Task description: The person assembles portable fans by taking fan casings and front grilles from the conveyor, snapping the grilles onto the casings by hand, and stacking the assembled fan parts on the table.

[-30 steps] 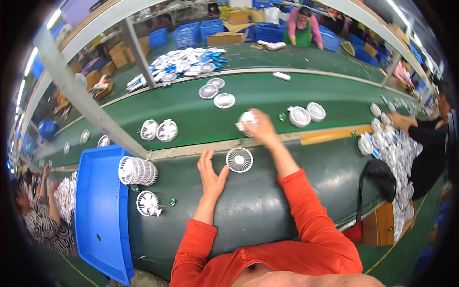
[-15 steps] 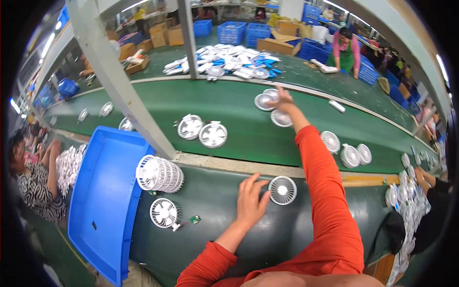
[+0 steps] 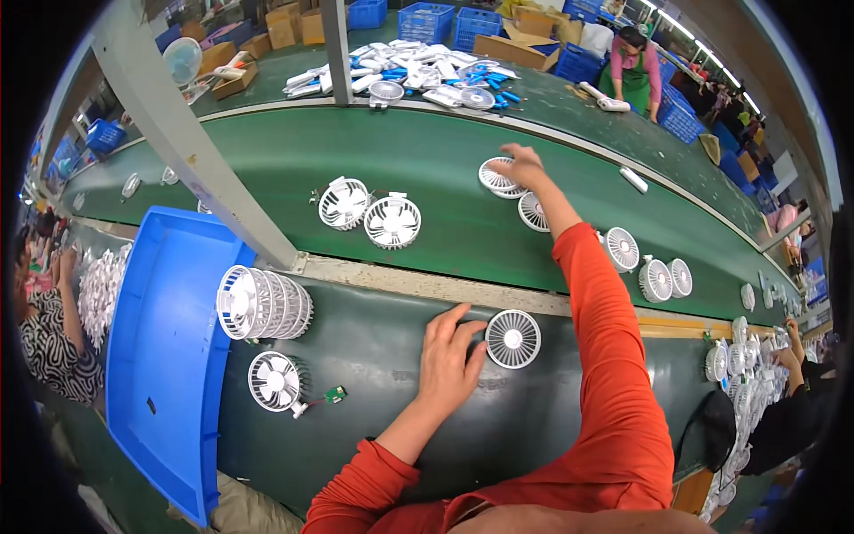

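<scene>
My left hand (image 3: 447, 367) rests on the dark work surface with its fingers spread, holding nothing. Just right of its thumb and fingertips lies a round white fan grille (image 3: 513, 339). My right hand (image 3: 523, 167) reaches across to the green belt, thumb and fingers apart, over the edge of overlapping white fan grilles (image 3: 498, 177). Whether its fingertips press on them is hard to tell. Another grille (image 3: 534, 213) lies partly behind my right wrist. Left of my left hand are a white fan head (image 3: 275, 381) with a small green circuit board (image 3: 335, 393) and a stack of white fan housings (image 3: 265, 303).
A blue bin (image 3: 169, 347) stands at the left, beside a grey post (image 3: 178, 133). Two fan housings (image 3: 392, 222) sit on the belt (image 3: 294, 169). Beyond it is a pile of white and blue handles (image 3: 418, 69). Other people work on both sides and across the belt.
The view has shifted, so most things sit higher in it. The grilles under my right hand overlap differently and lie a little nearer. My left hand stays beside its grille.
</scene>
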Available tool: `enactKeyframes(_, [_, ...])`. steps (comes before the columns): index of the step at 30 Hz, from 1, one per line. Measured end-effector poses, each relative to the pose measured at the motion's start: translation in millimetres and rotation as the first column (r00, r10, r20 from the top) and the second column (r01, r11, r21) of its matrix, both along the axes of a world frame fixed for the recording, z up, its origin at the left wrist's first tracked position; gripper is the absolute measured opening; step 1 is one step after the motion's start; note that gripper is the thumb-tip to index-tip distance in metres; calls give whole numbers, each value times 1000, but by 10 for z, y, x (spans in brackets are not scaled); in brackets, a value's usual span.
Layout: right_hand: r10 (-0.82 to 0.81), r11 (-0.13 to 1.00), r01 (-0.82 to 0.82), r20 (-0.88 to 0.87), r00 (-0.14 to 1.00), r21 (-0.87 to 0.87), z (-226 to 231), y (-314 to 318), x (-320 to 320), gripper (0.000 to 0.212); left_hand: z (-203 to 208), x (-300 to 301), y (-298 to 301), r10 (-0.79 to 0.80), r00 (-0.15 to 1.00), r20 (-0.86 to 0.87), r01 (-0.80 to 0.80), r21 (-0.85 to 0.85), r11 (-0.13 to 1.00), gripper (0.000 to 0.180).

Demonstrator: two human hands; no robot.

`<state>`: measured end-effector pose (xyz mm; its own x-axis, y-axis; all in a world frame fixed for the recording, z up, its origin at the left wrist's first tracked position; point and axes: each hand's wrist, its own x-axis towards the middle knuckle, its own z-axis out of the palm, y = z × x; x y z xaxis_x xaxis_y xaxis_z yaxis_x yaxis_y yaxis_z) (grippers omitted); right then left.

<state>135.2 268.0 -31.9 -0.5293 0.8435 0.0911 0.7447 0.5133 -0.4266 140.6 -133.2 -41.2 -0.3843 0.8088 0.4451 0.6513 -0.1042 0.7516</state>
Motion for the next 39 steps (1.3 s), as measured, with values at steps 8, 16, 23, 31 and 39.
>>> enactKeyframes(8, [159, 926, -220, -211, 964, -307, 251, -430, 512, 45, -5, 61, 5, -12, 1000, 13, 12, 27, 1000, 23])
enactKeyframes(16, [65, 995, -50, -188, 980, 87, 445, -483, 1254, 45, 6, 31, -46, 4, 1000, 22, -5, 44, 999, 22])
enactKeyframes(23, [-113, 974, 93, 88, 990, 206, 124, -595, 1556, 64, 12, -96, -32, 22, 997, 79, -28, 82, 996, 29])
enactKeyframes(31, [-39, 999, 42, 164, 986, -12, 215, -651, 1884, 88, 167, -1033, 742, 268, 815, -513, -271, 72, 960, 52])
enactKeyframes(39, [-113, 875, -120, -439, 891, -468, 388, -1265, 2025, 48, 154, -1353, 924, 85, 891, -447, -119, -49, 992, 12])
